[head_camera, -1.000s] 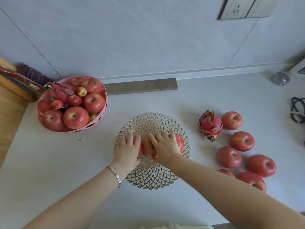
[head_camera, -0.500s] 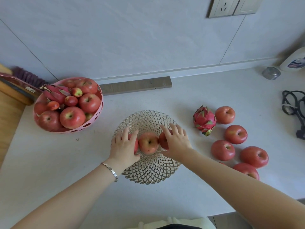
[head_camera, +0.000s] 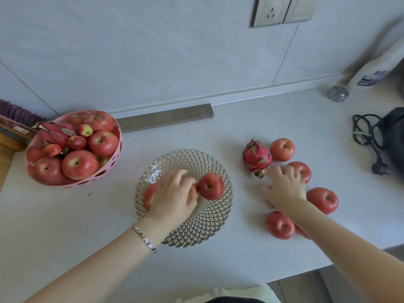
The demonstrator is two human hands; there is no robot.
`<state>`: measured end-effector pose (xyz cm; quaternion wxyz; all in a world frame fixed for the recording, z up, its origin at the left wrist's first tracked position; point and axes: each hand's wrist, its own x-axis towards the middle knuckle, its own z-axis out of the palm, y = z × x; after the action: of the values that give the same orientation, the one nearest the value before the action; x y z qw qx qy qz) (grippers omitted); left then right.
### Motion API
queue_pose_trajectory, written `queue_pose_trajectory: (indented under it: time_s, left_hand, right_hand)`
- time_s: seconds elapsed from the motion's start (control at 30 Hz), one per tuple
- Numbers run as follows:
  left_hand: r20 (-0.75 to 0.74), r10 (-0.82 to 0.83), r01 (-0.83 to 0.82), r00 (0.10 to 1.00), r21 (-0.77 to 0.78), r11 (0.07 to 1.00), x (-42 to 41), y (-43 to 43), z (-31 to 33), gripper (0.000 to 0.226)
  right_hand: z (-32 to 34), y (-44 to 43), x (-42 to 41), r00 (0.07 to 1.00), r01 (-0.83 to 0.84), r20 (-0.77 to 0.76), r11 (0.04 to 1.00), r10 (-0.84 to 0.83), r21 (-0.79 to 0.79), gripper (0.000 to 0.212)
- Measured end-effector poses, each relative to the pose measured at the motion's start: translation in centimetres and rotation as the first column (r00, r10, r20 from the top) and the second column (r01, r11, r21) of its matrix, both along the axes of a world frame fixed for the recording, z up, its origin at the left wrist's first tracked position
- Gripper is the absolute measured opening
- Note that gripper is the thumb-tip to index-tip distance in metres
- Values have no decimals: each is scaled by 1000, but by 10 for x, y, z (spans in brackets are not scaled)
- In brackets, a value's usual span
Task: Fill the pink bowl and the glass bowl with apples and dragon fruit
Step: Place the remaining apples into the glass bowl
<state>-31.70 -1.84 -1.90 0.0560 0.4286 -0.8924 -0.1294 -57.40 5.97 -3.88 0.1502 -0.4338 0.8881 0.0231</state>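
We see the left hand [head_camera: 172,199] resting on apples in the glass bowl [head_camera: 209,228], its grip seemingly loose, while the right hand [head_camera: 284,189], fingers spread, covers a worktop [head_camera: 240,132] apple beside the dragon fruit [head_camera: 256,156]; the pink bowl [head_camera: 105,174] is full.

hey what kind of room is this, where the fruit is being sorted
Most likely a home kitchen. The fruit lies on a pale countertop against a tiled wall with a power socket; a plastic bottle and a black plug cable sit at the right.

Head view, steeply down, near counter [head_camera: 91,219]
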Motion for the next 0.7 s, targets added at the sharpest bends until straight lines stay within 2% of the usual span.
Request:
queue_pose_trajectory:
  time_s: [0.07, 0.17, 0.23, 0.33, 0.43, 0.53, 0.6, 0.7]
  left_hand:
    - [-54, -15, 17, 998, 35, 999, -10, 3, 3, 23]
    - [-123, -77, 84, 989, 51, 995, -27, 12, 7, 23]
    - [-154, -127, 140, 980, 76, 987, -41, 23, 8, 21]
    - [-181, -255, 281, 950, 137, 950, -65, 42, 1, 25]
    - [-2, -426, 411, 905, 262, 873, -102, 65, -12, 40]
    - [160, -544, 472, 824, 340, 813, -142, 86, -28, 57]
    - [206, -570, 482, 795, 356, 801, -164, 98, -41, 63]
    - [245, -522, 429, 817, 347, 834, -182, 106, -50, 63]
  right_hand:
    - [-8, 7, -14, 1000, 26, -17, 987, -23, 157, 58]
    - [-22, 18, -20, 998, -62, 31, 978, 57, 199, 61]
    - [-25, 23, -21, 995, -65, 82, 985, 52, 161, 66]
    - [-18, 28, -23, 971, 45, 234, 999, -42, -5, 68]
    - [-1, 36, -33, 930, 184, 352, 964, -108, -192, 69]
    - [17, 46, -43, 898, 268, 421, 919, -130, -289, 60]
    - [24, 55, -47, 859, 370, 478, 869, -185, -329, 54]
    - [24, 66, -50, 807, 464, 540, 821, -238, -332, 57]
